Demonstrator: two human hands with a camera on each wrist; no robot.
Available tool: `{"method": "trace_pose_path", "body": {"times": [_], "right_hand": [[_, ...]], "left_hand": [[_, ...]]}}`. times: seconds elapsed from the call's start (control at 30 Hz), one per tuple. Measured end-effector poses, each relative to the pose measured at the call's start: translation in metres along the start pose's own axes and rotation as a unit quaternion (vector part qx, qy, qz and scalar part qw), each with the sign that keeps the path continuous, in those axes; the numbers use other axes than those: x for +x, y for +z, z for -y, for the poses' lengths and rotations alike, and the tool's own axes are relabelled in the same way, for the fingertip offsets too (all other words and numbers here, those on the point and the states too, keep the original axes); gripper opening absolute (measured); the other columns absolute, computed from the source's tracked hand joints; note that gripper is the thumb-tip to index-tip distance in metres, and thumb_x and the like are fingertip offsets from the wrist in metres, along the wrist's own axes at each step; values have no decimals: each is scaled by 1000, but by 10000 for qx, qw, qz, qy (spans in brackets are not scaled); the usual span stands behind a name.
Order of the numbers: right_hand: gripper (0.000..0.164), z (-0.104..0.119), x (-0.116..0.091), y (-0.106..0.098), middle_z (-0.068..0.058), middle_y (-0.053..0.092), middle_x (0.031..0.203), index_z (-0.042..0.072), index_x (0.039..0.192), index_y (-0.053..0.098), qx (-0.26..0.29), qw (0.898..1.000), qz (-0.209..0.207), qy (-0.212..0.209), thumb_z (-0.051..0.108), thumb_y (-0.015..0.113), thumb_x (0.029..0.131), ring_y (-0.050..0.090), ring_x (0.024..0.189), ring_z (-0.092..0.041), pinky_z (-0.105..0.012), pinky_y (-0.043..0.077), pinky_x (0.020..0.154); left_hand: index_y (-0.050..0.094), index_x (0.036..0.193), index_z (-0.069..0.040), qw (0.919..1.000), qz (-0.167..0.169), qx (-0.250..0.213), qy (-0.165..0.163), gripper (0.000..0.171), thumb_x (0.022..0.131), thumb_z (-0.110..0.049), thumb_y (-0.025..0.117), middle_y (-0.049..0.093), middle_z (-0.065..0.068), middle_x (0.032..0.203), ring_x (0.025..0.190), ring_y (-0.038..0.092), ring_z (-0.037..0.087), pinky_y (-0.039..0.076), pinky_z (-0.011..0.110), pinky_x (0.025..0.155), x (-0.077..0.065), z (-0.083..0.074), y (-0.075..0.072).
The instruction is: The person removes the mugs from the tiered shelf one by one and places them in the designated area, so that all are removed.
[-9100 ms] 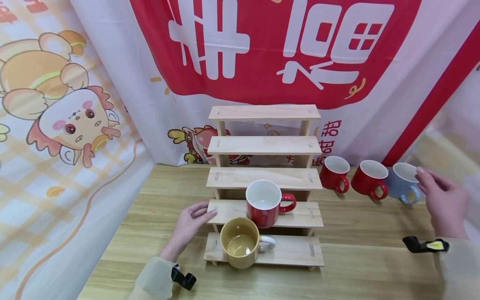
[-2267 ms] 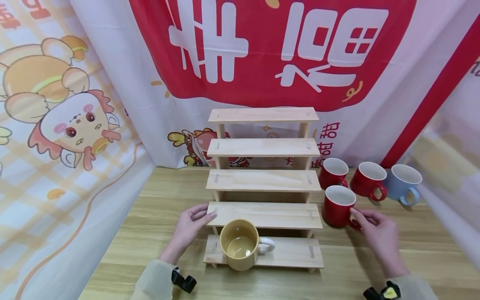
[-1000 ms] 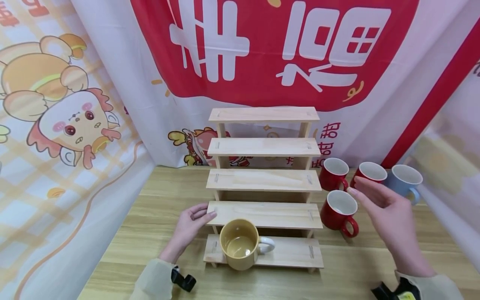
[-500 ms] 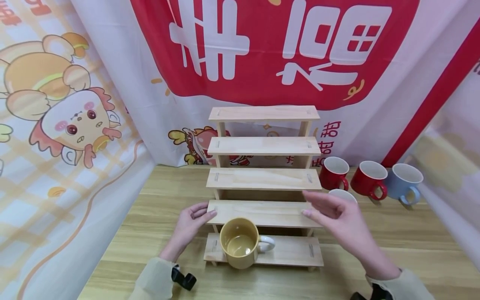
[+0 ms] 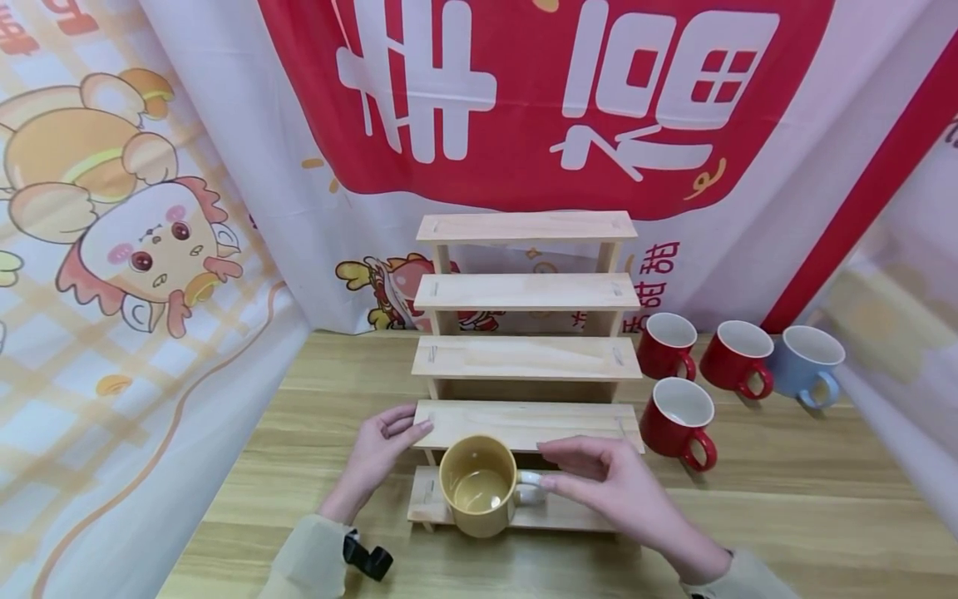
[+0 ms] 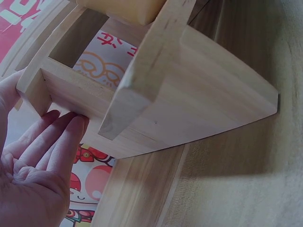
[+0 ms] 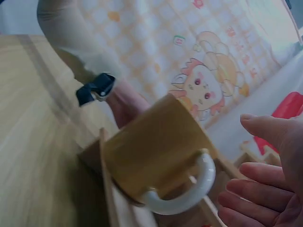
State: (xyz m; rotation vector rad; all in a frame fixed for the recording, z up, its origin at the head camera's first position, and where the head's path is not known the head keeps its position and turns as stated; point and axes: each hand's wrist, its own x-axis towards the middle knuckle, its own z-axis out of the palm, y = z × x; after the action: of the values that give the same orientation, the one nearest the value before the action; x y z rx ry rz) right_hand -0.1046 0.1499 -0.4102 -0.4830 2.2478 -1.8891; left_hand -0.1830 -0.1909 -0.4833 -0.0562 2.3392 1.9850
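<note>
The yellow mug [image 5: 479, 491] with a white handle [image 7: 182, 198] stands on the lowest step of the wooden tiered shelf [image 5: 527, 358]. My right hand [image 5: 609, 487] is right at that handle, with thumb and fingers spread apart and nothing between them; in the right wrist view a gap shows between the fingers [image 7: 255, 194] and the handle. My left hand [image 5: 382, 445] holds the left end of the second step, thumb on top and fingers [image 6: 52, 137] under the board. A red mug [image 5: 677, 420] with white inside stands on the table, close to the shelf's right side.
Behind that mug, two more red mugs [image 5: 668, 345] and a light blue mug [image 5: 807, 366] line up on the wooden table [image 5: 786, 516]. Printed cloth [image 5: 299, 100] hangs at the back and both sides. The shelf's upper steps bear nothing.
The red mug went from the shelf's second step to the table on the right, where my right hand let go. That hand then moved left to the yellow mug's handle. My left hand stayed put.
</note>
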Motion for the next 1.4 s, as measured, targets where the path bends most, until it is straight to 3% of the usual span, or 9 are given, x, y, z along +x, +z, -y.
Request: {"method": "trace_pose_path", "body": {"times": [0.3, 0.43, 0.7, 1.0, 1.2, 1.4], "right_hand": [[28, -24, 4, 20, -5, 74, 112, 6, 116, 75, -145, 9993, 330, -108, 23, 77, 94, 71, 99, -16, -26, 57, 85], [25, -31, 5, 24, -6, 75, 107, 5, 116, 75, -18, 9992, 365, -185, 21, 73, 97, 72, 96, -20, -27, 58, 82], [23, -41, 5, 30, -6, 76, 103, 4, 114, 76, 136, 9997, 192, -98, 20, 71, 99, 72, 97, -23, -27, 58, 83], [24, -45, 4, 37, 4, 76, 107, 14, 114, 79, -49, 9994, -353, 48, 27, 76, 94, 69, 102, -14, -28, 58, 85], [21, -47, 4, 38, 1, 77, 104, 12, 110, 79, 124, 9991, -396, 48, 25, 76, 94, 71, 99, -16, -29, 58, 85], [20, -49, 5, 36, -4, 77, 102, 7, 109, 77, 455, 9984, -316, 124, 21, 75, 95, 72, 97, -26, -37, 60, 84]], "left_hand": [[60, 135, 2, 10000, -16, 19, -2, 59, 88, -26, 82, 68, 20, 125, 115, 66, 29, 52, 33, 98, 0, 0, 0], [59, 136, 3, 10000, -21, 23, 22, 60, 88, -26, 82, 67, 21, 126, 116, 65, 30, 51, 36, 100, 0, 1, 0], [58, 135, 5, 9999, -89, 101, 103, 60, 89, -24, 82, 67, 22, 125, 117, 64, 32, 51, 37, 100, -2, 2, 0], [59, 136, 5, 9998, -92, 133, 109, 61, 89, -26, 82, 67, 22, 125, 117, 64, 31, 51, 38, 100, -2, 1, 0], [59, 136, 4, 9998, -87, 122, 95, 60, 89, -26, 82, 67, 21, 125, 117, 64, 31, 51, 37, 100, -3, 1, 0], [59, 136, 2, 9999, -61, 79, 56, 60, 88, -27, 82, 67, 21, 126, 117, 64, 31, 50, 39, 102, -2, 2, 0]]}}
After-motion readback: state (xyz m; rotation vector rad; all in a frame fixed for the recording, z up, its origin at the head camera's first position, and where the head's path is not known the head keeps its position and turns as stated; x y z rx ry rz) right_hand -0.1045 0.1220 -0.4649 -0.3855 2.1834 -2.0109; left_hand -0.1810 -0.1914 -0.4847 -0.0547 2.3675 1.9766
